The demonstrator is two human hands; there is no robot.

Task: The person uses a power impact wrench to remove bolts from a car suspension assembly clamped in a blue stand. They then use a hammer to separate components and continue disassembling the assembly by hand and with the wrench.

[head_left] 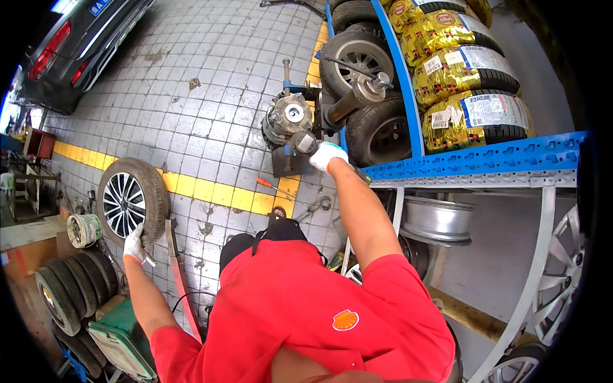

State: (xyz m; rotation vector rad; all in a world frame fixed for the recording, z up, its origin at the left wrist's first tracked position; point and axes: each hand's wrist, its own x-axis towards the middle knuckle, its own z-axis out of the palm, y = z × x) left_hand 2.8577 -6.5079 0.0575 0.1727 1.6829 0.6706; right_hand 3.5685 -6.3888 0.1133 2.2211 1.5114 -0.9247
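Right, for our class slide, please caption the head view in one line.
Gloved left hand at a tyred wheel, gloved right hand gripping a power tool.

My right hand (329, 157) covers the middle of the tool (304, 142). My left hand (134, 244) is at the wheel (125, 198), grip unclear; pale stick (151, 260) by it too small to tell. Car (76, 54) cut off at left, rim (563, 281) at right. My foot (279, 211) mostly hidden by shorts (282, 232).

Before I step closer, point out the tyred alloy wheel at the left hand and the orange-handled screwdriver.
Tyred alloy wheel (125, 198): head view, on its hub.
Orange-handled screwdriver (264, 182): head view, on its handle.
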